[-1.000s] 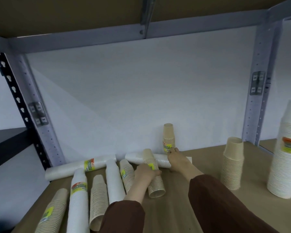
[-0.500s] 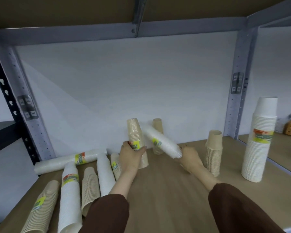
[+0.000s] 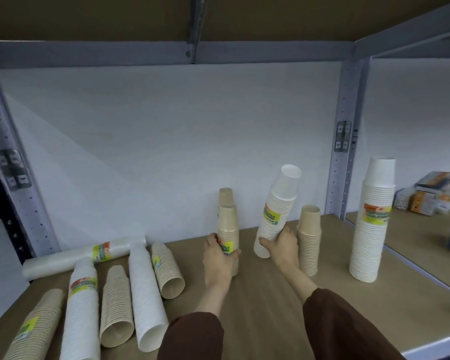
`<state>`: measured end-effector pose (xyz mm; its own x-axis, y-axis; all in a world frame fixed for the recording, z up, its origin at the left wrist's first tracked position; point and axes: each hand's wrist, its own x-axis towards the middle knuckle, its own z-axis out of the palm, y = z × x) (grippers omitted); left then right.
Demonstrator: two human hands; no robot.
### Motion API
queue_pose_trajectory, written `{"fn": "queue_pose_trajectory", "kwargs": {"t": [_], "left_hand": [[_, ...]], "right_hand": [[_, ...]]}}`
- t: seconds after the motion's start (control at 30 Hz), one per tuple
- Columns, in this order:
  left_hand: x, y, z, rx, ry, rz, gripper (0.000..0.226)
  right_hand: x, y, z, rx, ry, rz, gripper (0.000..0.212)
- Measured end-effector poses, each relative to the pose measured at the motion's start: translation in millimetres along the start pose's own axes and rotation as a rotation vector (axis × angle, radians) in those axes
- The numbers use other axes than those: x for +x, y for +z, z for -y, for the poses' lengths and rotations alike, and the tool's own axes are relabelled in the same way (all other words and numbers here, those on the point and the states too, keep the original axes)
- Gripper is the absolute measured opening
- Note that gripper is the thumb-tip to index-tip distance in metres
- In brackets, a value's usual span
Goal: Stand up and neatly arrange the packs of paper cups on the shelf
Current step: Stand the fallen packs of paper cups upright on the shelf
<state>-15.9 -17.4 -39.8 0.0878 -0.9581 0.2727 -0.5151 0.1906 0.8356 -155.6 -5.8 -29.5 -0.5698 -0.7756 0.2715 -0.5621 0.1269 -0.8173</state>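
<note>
White back wall point(image 3: 166, 141), grey steel uprights point(image 3: 348, 141), brown shelf board point(image 3: 265, 302)

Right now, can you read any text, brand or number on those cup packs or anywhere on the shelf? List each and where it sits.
Nothing reads clearly.
Tall white pack, standing at the right: yellow-green label with print, blurred.
White pack in the right hand: same label style, blurred.
Brown pack in the left hand: label partly covered, unreadable.
Lying packs' labels, such as on the white one: too blurred.
Boxes in the next bay: too small.
</note>
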Motion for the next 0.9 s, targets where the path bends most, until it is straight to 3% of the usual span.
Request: {"fn": "queue_pose_trajectory", "kwargs": {"t": [0.57, 0.9], "left_hand": [[4, 4, 15, -0.031, -0.038, 0.054, 0.064], [7, -12, 14, 0.104, -0.060, 0.198, 0.070]], "right_hand": [[16, 5, 6, -0.101, 0.047, 0.139, 0.053], [13, 3, 6, -0.112, 0.047, 0.158, 0.056]]}}
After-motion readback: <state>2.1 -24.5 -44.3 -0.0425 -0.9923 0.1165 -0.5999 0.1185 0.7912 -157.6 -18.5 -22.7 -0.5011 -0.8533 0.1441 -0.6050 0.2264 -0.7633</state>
